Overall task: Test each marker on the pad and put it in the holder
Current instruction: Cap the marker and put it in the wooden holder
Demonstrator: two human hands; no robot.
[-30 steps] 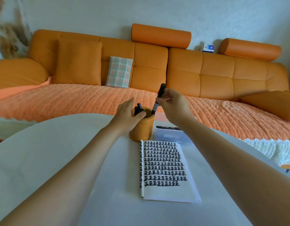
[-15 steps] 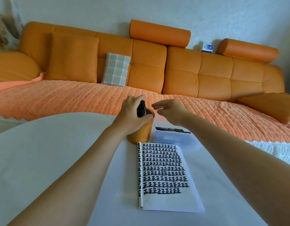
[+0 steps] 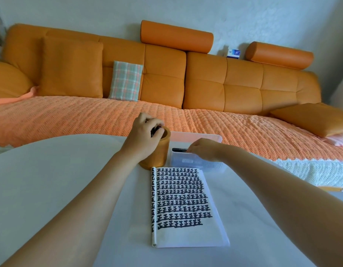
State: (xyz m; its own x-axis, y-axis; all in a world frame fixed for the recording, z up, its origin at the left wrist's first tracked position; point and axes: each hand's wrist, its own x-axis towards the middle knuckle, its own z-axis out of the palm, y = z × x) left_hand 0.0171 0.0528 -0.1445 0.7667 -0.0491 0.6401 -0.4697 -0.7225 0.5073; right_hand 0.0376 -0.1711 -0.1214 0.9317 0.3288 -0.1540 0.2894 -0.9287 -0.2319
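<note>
An orange sofa [image 3: 205, 83] stands against the wall [image 3: 89, 10], a plaid cushion [image 3: 126, 80] propped on its orange throw [image 3: 70, 116], a small box [image 3: 233, 53] on its backrest, behind a white tabletop [image 3: 51, 180].

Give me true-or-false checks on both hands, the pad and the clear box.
1. The left hand grips the wooden holder at its top. True.
2. The right hand holds a marker over the pad. False: it reaches to the clear box beside the holder.
3. The pad is blank. False: rows of black marks cover most of it.
4. A black marker lies in the clear box. True.
</note>
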